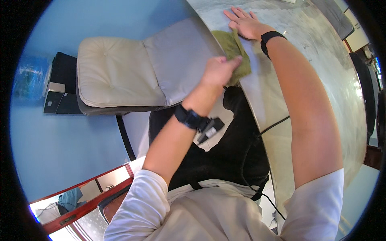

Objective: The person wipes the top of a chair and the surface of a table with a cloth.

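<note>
Over the near edge of a glossy grey marbled table (304, 63) lies a green cloth (236, 57), partly folded. My left hand (220, 70) grips the cloth's lower left part at the table edge, thumb on top; the hand is slightly blurred. Flat on the tabletop, just beyond the cloth's upper end, rests my right hand (245, 24) with its fingers spread and nothing held. Both wrists wear black straps, and a small black device (211, 131) hangs from the left one.
A cushioned chair (120, 72) stands left of the table, against a blue wall (69, 144). Behind it are a black box (64, 87) and a plastic-wrapped bundle (31, 76). A black cable (274, 125) crosses the table edge near my body. Another chair (334, 18) is at upper right.
</note>
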Demonstrator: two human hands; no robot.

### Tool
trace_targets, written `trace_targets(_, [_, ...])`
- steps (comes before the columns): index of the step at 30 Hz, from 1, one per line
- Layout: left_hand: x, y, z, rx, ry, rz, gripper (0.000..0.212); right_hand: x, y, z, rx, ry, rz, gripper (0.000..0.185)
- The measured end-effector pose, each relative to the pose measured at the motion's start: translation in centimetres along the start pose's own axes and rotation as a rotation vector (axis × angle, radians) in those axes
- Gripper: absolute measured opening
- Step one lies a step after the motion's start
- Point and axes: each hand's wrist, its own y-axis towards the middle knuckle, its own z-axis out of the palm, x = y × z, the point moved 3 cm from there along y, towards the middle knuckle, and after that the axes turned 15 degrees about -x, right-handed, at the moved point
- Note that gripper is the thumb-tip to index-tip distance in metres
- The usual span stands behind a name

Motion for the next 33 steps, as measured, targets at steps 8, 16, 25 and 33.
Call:
trace_targets(8, [4.1,-9.1,1.2,0.099,0.324,0.099,0.032,-0.3,-0.3,-0.4,0.004,-0.014,0.048,0.059])
trace_targets(16, [5.9,-15.4,1.6,0.253,0.239,0.15,0.023,-0.9,-0.2,0.0,-0.016,-0.014,0.019,0.06])
trace_targets(25, [7.2,-17.1,1.8,0.241,0.147,0.283,0.02,-1.2,-0.2,0.2,0.007,-0.027,0.019,0.06])
trace_targets(33, [4.8,-10.3,0.5,-0.049,0.028,0.331,0.017,-1.2,-0.2,0.3,0.05,0.143,-0.017,0.064])
